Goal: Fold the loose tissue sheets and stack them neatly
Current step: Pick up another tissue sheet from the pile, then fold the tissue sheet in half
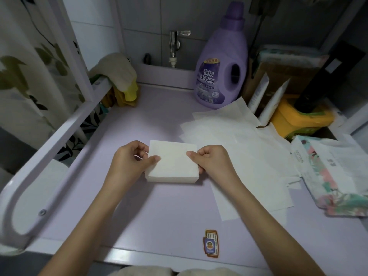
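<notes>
A stack of folded white tissues (pixel 172 163) rests on the lilac tabletop (pixel 163 208) in the middle. My left hand (pixel 131 159) pinches the stack's left edge, thumb on top. My right hand (pixel 212 161) grips its right edge the same way. Several loose unfolded tissue sheets (pixel 235 140) lie spread flat to the right of the stack, overlapping one another.
A purple softener bottle (pixel 222 64) stands at the back. A floral tissue pack (pixel 334 172) lies at the right edge. A yellow tub (pixel 298 120) and boxes crowd the back right. Cloths hang on the white rail (pixel 59 136) at left. A sticker (pixel 211 244) marks the front.
</notes>
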Demonstrator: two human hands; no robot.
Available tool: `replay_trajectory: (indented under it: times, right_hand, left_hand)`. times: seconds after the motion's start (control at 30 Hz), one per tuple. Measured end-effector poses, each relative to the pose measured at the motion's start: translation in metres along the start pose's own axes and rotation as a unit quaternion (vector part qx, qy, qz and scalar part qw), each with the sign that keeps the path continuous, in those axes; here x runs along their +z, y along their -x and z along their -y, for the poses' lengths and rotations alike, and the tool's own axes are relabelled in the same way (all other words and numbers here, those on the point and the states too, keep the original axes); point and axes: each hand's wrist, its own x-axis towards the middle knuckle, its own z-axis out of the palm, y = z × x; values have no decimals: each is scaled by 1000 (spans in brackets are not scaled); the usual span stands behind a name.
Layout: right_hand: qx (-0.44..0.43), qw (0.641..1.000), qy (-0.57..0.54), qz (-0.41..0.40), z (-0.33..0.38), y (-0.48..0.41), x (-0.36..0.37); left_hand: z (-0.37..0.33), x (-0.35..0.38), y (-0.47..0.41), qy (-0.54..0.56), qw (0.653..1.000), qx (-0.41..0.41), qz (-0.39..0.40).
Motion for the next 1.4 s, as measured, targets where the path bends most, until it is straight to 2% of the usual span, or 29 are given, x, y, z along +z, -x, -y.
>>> replay_trajectory:
  times: [0.27, 0.37, 0.47, 0.53, 0.6, 0.73, 0.77, 0.87, 0.93, 0.97, 1.07, 1.17, 1.4]
  right_hand:
    - [23, 999, 27, -4, 5, 6, -1]
    - [63, 992, -113, -14, 12, 10, 0]
    - [119, 956, -265, 35, 17, 20, 3]
    - [119, 946, -286, 93, 15, 24, 9]
    - [130, 948, -258, 130, 14, 27, 15]
    - [137, 939, -274, 157, 12, 24, 6]
    - [121, 945, -267, 142, 11, 23, 0]
    - [4, 991, -136, -3, 7, 15, -33]
    - [-76, 992, 25, -94, -9, 5, -62]
    - [-97, 984, 116, -99, -19, 0, -77]
    - [-120, 935, 334, 16, -46, -12, -109]
    - [-117, 918, 366, 94, -47, -13, -119]
    - [-110, 871, 452, 157, -30, -36, -117]
  left_hand:
    - [1, 2, 4, -23, 1000, 7, -14]
    - [2, 5, 9, -21, 999, 1, -24]
    - [-8, 16, 22, 76, 996, -47, 16]
    - [-12, 26, 29, 121, 990, -46, 50]
    - [-11, 32, 30, 129, 989, -37, 60]
    - [-14, 30, 26, 136, 987, -51, 70]
    - [-16, 29, 26, 122, 989, -50, 69]
    - [-15, 28, 29, 34, 999, 14, 15]
    - [-16, 29, 31, -13, 996, 87, -23]
    - [-18, 30, 32, -16, 993, 114, -31]
    - [-22, 37, 34, 6, 986, 166, -28]
    - [-28, 45, 32, 9, 981, 195, -10]
    - [-40, 52, 28, 18, 973, 230, 16]
